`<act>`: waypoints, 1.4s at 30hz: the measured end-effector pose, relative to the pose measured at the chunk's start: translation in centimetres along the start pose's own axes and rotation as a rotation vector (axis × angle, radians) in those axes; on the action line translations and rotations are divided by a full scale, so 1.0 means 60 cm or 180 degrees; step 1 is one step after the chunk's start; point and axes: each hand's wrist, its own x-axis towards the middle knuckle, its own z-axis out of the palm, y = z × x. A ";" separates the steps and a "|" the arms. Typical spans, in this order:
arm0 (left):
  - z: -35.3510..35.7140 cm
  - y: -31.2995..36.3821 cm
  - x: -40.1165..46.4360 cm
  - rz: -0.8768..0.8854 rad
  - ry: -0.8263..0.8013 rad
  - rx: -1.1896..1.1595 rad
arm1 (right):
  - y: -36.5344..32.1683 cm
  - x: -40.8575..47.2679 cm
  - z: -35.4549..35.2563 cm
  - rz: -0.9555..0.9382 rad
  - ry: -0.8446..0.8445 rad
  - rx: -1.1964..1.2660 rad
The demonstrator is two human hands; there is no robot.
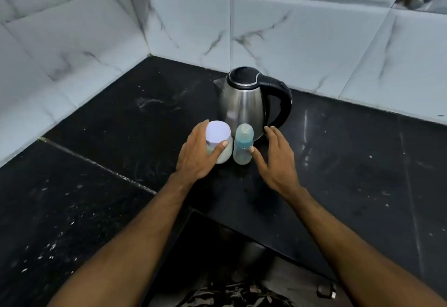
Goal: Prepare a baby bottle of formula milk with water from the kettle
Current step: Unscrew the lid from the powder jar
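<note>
meanwhile left hand point(197, 153) grips the white-lidded jar point(219, 143) on the bench point(338, 161). right hand point(275, 159), fingers straight, touches the baby bottle point(243, 144).

The left hand point(197, 154) hides the jar's point(219, 142) left side and contents.

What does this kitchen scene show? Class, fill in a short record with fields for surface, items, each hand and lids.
surface: black counter in a tiled corner
kettle: upright, lid shut, behind the others
jar: white lid on
bottle: upright, teat on, beside jar
left hand: grips jar
right hand: open, thumb at bottle
</note>
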 end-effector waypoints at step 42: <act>-0.034 -0.069 -0.117 -0.0467 -0.0334 -0.1099 | -0.108 -0.059 0.078 0.0090 -0.0306 0.1072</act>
